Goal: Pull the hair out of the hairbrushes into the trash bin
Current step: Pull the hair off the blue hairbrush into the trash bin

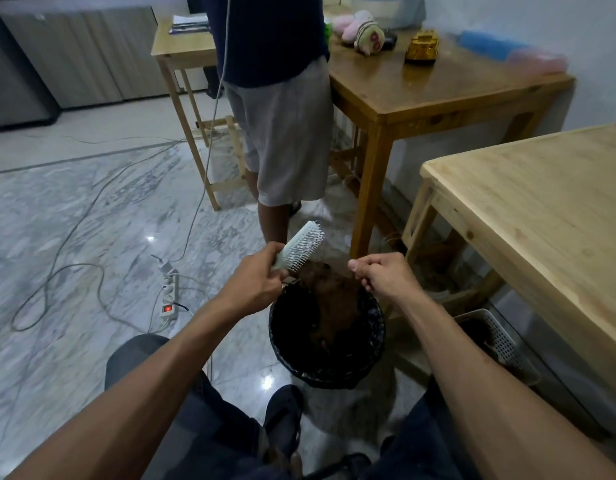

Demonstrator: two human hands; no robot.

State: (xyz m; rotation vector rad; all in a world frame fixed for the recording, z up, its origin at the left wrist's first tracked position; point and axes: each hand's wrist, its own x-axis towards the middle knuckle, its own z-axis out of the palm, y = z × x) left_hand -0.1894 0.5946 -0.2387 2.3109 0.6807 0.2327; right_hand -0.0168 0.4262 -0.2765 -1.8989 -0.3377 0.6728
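Note:
My left hand (256, 280) grips the handle of a pale green hairbrush (301, 245), held tilted with its white bristles facing right, above the far rim of a black trash bin (376, 341). My right hand (381, 275) is closed with thumb and fingers pinched on a wisp of brown hair (329, 285) that hangs blurred between the brush and the bin. A mass of brown hair lies inside the bin. The bin stands on the marble floor between my knees.
A person in grey shorts (286, 133) stands just beyond the bin. A dark wooden table (438, 91) with toys is behind, a light wooden table (542, 209) at right. A white perforated basket (500, 341) sits beside the bin. A power strip (168, 292) and cables cross the floor at left.

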